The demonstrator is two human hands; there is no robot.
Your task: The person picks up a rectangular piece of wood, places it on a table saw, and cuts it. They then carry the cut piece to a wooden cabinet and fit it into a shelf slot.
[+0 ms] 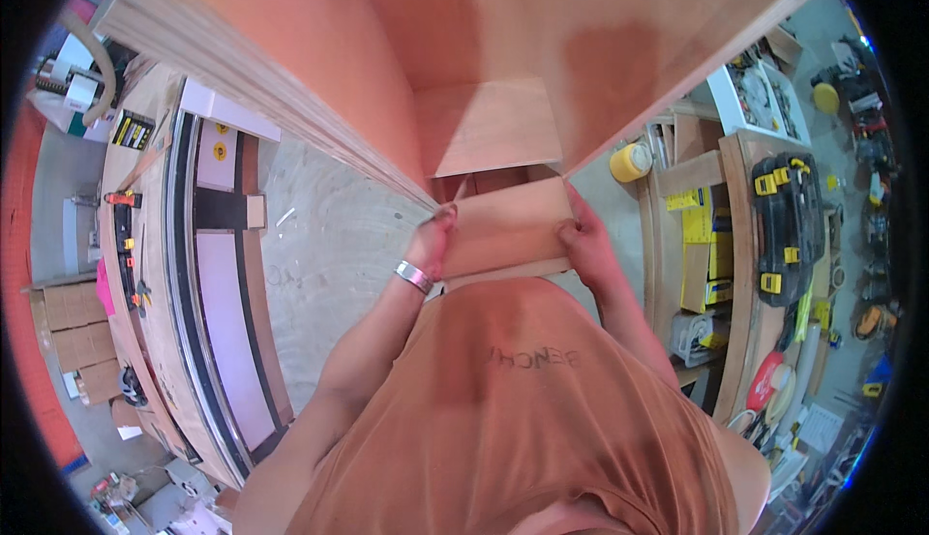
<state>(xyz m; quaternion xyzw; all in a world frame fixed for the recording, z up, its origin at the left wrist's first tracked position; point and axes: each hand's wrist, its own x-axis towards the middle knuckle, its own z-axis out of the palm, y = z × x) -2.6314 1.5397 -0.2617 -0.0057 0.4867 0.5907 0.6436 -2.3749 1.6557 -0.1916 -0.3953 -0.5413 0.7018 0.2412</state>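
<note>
Both of my hands grip a plywood board (504, 223) in front of my body, one at each end. The fingers of my left hand (434, 239) curl over the board's left edge, with a metal band on that wrist. My right hand (581, 236) holds the right end, its thumb on the board's face. Beyond the board stands a tall open wooden cabinet (431, 13), with pale layered edges running down on both sides and a lower panel (484, 114) inside it. A dark reddish gap shows just above the board, its contents hard to make out.
At left is a long workbench (145, 167) with tools and boxes. At right, another wooden bench (735, 361) carries a black-and-yellow toolcase (786, 225), a yellow roll (630, 162) and a white tray (760, 100). Grey floor (319, 264) lies between, with more tools along the far right.
</note>
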